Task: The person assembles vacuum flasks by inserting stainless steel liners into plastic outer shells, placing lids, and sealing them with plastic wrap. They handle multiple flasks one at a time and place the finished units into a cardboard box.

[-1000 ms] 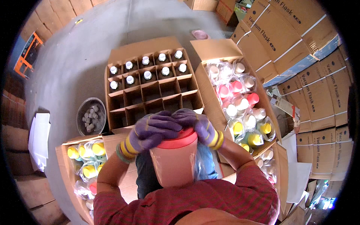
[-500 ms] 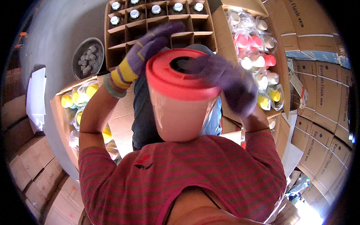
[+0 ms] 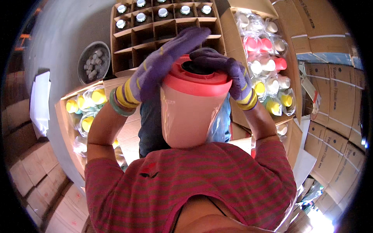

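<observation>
A pink plastic flask casing [image 3: 190, 120] with a red collar stands upright between my legs, against my striped shirt. A dark round opening or insert shows in the middle of the collar. My left hand [image 3: 171, 56], in a purple and yellow glove, lies along the collar's left side with its fingers stretched out. On the right side, my right hand [image 3: 229, 72], gloved alike, curves over the collar, its fingers reaching across the far part of the opening. The undersides of both hands are hidden.
Ahead stands a divided carton [image 3: 167, 29] with several white-capped bottles in its far cells. Wrapped flasks fill an open carton [image 3: 268, 66] on the right and another [image 3: 83, 103] on the left. A grey basin [image 3: 82, 64] holds small pale pieces. Stacked cartons [image 3: 330, 89] line the right.
My right hand has come down onto the collar from a blurred motion above it. My left hand has shifted right along the collar. The casing has turned and shifted slightly right.
</observation>
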### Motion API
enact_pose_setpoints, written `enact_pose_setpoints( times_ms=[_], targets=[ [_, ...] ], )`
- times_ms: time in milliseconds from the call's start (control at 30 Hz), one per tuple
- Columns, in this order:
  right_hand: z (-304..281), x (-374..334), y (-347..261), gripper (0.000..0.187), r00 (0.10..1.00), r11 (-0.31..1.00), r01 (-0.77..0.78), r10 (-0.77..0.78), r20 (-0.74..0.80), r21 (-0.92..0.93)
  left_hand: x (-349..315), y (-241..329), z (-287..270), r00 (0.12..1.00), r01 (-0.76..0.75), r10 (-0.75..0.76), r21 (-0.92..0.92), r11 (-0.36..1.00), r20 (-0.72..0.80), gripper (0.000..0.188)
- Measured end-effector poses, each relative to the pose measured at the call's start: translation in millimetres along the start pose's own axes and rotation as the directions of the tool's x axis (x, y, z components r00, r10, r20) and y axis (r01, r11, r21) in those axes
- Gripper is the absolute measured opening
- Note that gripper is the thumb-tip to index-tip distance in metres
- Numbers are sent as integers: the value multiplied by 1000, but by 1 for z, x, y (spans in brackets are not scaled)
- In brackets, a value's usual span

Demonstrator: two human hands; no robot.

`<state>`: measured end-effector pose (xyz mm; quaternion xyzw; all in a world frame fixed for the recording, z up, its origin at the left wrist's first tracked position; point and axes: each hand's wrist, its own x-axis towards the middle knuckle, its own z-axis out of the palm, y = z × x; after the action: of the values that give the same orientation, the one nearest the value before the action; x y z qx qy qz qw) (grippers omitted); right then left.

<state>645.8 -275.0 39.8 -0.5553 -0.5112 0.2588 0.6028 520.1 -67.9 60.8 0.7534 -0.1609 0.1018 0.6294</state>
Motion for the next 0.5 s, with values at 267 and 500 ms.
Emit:
enact_pose_setpoints(
  times_ms=[267,500],
  targets=[
    [4,-27,21,43,896,976,-134,193,-400,171,-14,-14,11,977,-24,58,164,986,-204,48],
    [-156,-203,176,72,673,-216,-456,552,-493,-863,-31,12,22,935,-156,175,87,984,-309,32]
  ],
)
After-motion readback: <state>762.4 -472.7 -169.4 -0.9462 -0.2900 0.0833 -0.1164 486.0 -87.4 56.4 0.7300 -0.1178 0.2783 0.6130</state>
